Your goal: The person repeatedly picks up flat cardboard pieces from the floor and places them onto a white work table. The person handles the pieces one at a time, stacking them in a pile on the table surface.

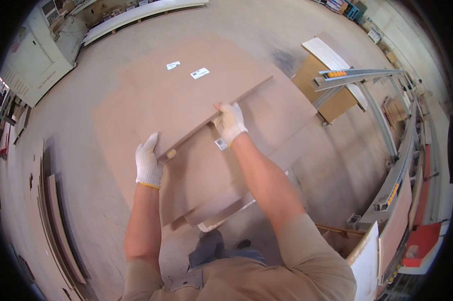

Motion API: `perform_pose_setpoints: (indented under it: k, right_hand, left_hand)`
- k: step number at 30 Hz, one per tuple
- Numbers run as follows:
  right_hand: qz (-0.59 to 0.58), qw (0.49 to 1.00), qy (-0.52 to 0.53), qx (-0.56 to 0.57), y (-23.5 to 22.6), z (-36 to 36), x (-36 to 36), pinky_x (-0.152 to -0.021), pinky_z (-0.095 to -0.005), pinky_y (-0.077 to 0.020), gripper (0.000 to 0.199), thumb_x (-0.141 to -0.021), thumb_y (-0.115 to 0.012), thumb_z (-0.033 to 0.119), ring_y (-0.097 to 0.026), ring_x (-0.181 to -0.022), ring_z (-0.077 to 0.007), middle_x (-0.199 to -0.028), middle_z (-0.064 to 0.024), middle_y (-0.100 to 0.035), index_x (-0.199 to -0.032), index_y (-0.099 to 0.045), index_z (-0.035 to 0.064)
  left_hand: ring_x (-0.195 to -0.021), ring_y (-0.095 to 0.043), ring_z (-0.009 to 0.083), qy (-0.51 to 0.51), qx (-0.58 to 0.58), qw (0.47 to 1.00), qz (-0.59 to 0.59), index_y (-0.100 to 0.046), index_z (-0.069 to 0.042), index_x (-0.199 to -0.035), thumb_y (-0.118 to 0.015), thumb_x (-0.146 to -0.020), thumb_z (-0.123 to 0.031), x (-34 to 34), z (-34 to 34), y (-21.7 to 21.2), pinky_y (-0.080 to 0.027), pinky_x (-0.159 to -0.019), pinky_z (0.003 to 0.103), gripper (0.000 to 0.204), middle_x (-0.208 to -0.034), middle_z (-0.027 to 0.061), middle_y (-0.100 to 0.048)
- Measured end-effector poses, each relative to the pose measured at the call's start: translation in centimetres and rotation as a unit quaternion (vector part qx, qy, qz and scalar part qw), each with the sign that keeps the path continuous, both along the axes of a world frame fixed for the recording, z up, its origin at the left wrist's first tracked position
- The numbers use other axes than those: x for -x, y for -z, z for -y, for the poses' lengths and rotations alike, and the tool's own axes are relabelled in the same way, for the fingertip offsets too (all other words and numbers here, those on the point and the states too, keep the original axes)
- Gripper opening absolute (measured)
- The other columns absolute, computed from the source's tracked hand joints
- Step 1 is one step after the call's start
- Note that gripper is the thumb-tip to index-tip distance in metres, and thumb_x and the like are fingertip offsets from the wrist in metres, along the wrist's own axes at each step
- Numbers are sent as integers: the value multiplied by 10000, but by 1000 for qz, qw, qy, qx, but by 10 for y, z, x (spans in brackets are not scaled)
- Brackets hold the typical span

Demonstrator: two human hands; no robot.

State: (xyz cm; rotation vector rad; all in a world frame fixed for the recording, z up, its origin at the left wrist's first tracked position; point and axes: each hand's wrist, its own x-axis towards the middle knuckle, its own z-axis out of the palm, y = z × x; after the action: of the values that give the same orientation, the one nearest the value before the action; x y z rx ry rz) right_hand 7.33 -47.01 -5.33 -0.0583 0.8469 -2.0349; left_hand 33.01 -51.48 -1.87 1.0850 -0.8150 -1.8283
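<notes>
Both of my hands wear white knitted gloves and grip the near edge of a wide brown board (pixel 181 108). My left hand (pixel 148 161) is closed round its left corner, with yellowish fingertips showing below the edge. Farther right along the same edge, my right hand (pixel 230 123) is closed on it, its bare thumb tip showing. The held edge runs slanting up to the right, above more brown boards (pixel 196 188) lying beneath. A white label (pixel 221 144) shows on a lower board, next to my right wrist. Two more labels (pixel 200 73) lie beyond the held edge.
To the right stand a metal roller frame (pixel 357 75) and a brown panel (pixel 311 75) with a white top. Several long boards (pixel 60 226) lean at the left. A pale cabinet (pixel 35 65) stands at the far left, and a long white panel stack (pixel 141 17) lies at the back.
</notes>
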Motion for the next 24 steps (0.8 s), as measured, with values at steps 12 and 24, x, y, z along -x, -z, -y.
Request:
perform_pose_setpoints:
  k: [12, 24]
  right_hand:
    - [-415, 814, -312, -262, -50, 105, 36, -956, -466, -596, 297, -1020, -563, 165, -708, -1114, -396, -1360, -230, -642, -1279, -603, 23]
    - [-488, 550, -252, -629, -156, -460, -68, -868, -468, -574, 405, -935, -653, 266, -734, -1030, -355, -1091, -104, -785, -1316, -682, 132]
  left_hand:
    - [-762, -683, 360, 131, 163, 789, 578, -631, 49, -1228, -563, -1023, -583, 3, 156, 1, -567, -765, 503, 667, -901, 202, -699]
    - [-1199, -633, 433, 173, 671, 526, 493, -698, 42, -1285, -666, -1037, -402, 121, 90, 6, -486, -1054, 553, 509, -1249, 282, -682]
